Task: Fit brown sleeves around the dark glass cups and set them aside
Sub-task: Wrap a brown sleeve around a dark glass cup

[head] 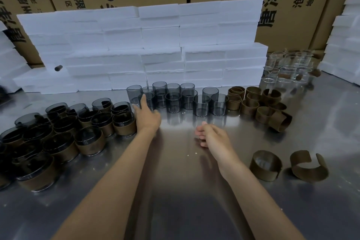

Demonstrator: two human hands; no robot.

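The left hand point(148, 118) is reaching, fingers extended, touching the bare dark smoked-glass cups point(173, 98) standing mid-counter. The right hand point(211, 135) is hovering loosely curled, holding nothing. Loose brown curved sleeves point(257, 103) are lying right of them on the steel counter point(185, 191).

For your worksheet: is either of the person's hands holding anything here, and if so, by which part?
Nothing is held. The left hand reaches, fingers extended, to the bare dark glass cups; actual contact cannot be told. The right hand hovers loosely curled, empty.

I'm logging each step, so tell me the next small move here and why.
Probably close the left hand round the bare dark cup its fingers already reach, and lift it out. The right hand is empty, and loose brown sleeves lie near it.
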